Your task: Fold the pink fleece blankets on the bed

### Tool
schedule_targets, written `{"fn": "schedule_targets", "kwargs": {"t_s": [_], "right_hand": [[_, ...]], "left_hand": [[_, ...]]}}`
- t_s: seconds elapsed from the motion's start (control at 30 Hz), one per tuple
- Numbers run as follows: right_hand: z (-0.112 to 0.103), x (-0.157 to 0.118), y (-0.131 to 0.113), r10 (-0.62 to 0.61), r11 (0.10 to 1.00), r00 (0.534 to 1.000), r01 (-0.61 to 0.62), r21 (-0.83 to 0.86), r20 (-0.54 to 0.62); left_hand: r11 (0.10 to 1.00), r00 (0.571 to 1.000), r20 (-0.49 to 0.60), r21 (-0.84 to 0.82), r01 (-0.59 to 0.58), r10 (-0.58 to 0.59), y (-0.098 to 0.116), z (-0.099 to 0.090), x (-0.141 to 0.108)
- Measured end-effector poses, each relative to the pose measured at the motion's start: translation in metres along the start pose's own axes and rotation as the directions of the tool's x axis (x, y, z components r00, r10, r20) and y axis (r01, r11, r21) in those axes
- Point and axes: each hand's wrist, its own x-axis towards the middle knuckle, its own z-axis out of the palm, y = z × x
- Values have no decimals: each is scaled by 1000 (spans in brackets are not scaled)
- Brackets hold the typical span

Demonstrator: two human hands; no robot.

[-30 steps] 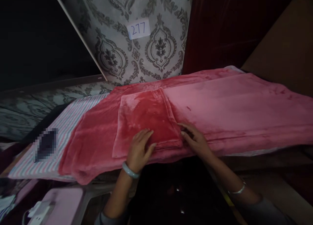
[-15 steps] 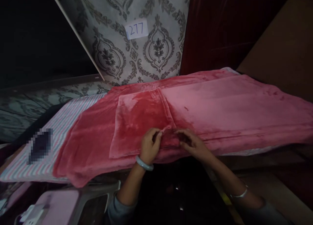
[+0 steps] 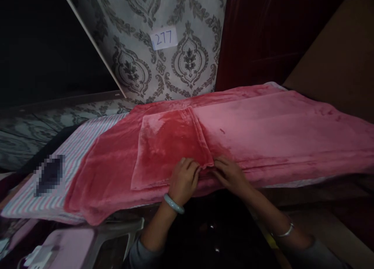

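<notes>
A squarish red plush cloth [image 3: 169,140] lies flat on top of a larger pink-red plush blanket [image 3: 277,124]. My left hand [image 3: 183,180], with a pale bangle at the wrist, is closed on the cloth's front edge near its right corner. At that same corner, my right hand [image 3: 233,175] pinches the edge between thumb and fingers. Only a small gap separates the two hands. Whether the cloth is a separate piece or a folded part of the blanket I cannot tell.
Striped bedding [image 3: 84,136] shows under the blanket at left, with a blurred dark patch on it. Patterned wallpaper carries a paper marked 277 [image 3: 164,38]. A dark screen [image 3: 52,46] stands at upper left. Below the bed's left end sits a pink seat-like surface [image 3: 70,245].
My hands have drawn the cloth's near right corner outward and down, so the bunched edge now lies straighter. The fingers of my left hand have turned over onto the cloth.
</notes>
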Motion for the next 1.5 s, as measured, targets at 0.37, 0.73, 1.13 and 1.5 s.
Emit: {"fn": "schedule_targets", "kwargs": {"t_s": [0.37,0.73,1.13,1.5], "right_hand": [[3,2,-7,31,998,981,-21,52,-191],[4,-11,10,-114,993,992,113,-16,-58],[12,-16,18,-138,990,990,138,-20,-29],[-34,44,6,89,996,994,-88,26,-68]], "left_hand": [[994,998,6,90,-69,69,6,-5,-2],[997,997,-72,80,3,2,3,-20,-23],[788,886,-7,453,416,-464,-81,-44,-61],[897,912,-65,166,410,-405,-110,-71,-51]]}}
